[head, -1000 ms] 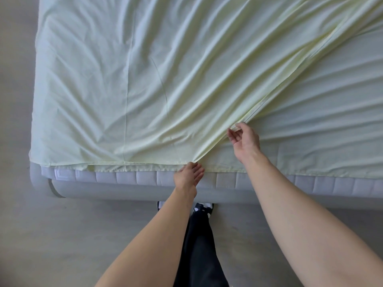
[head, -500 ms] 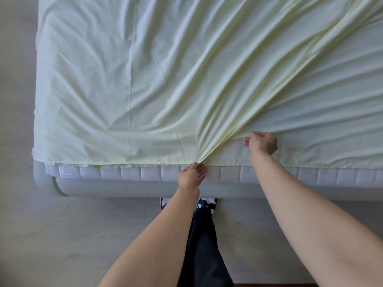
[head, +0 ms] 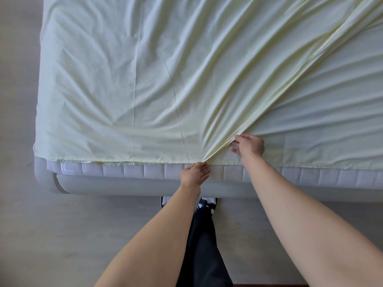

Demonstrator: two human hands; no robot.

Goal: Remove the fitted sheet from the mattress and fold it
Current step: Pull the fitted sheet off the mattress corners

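- Since a moment ago, my right hand (head: 249,146) has closed its fingers on the diagonal fold.
- My left hand (head: 194,175) pinches the fitted sheet (head: 145,79) at the mattress's (head: 124,171) near edge.
- Beyond, the sheet lies spread across the mattress top, wrinkled.

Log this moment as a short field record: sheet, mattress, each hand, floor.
sheet: pale yellow fitted sheet, wrinkled, spread over the bed top, one fold running diagonally from upper right
mattress: white quilted mattress side bare along the near edge
left hand: left hand pinches the sheet at the near edge
right hand: right hand grips the diagonal fold
floor: grey floor, a shoe showing below the bed
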